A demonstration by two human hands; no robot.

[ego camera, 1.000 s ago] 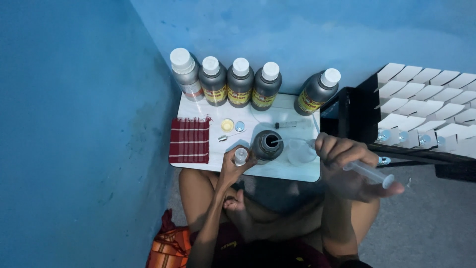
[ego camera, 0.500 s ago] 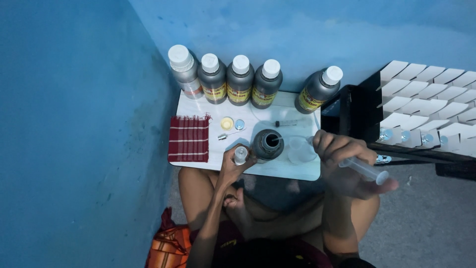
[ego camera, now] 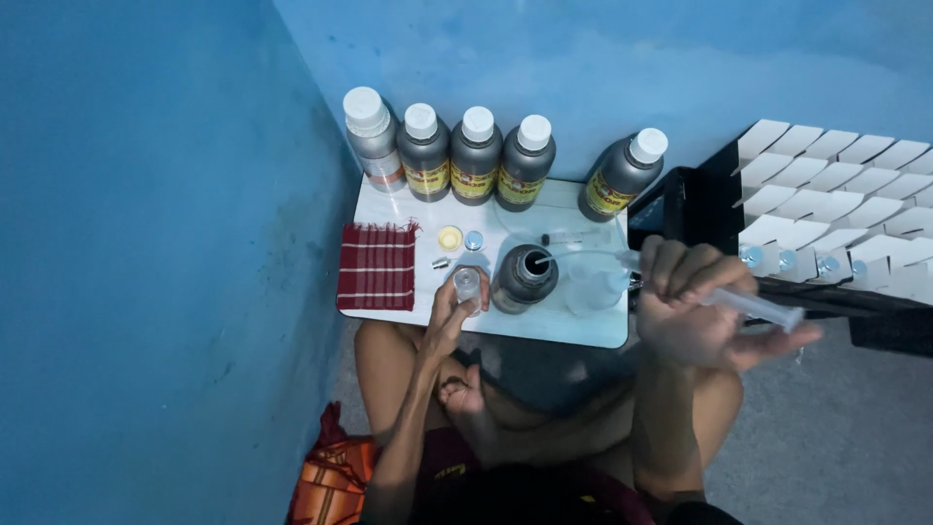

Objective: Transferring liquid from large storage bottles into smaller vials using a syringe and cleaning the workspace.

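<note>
Head view, looking straight down. Left hand closed around a small clear vial, held upright just left of the open dark bottle on the white tabletop. Right hand gripping a clear plastic syringe, barrel slanting out to the right of that bottle, thin tube or needle reaching back from it into the bottle's round mouth. Behind the open bottle, a row of four capped bottles against the blue wall, a fifth leaning to the right. Left of the open bottle: a red checked cloth, a small yellow cap and a small blue cap. Just right of it, a clear plastic cup. Further right, a dark tray of white cartons.

Likely risks: open bottle close to the tabletop's front edge and unsteadied by either hand, so a sideways tug through the thin tube could tip it and spill. Tube tip could slip out of the narrow mouth and drip on the tabletop. Vial pinched loosely could slide from the fingers.

Materials: bottles smooth, dark grey, cylindrical, with white ribbed screw caps; syringe and cup translucent plastic; cloth woven, frayed at the edge; tabletop glossy and hard.
</note>
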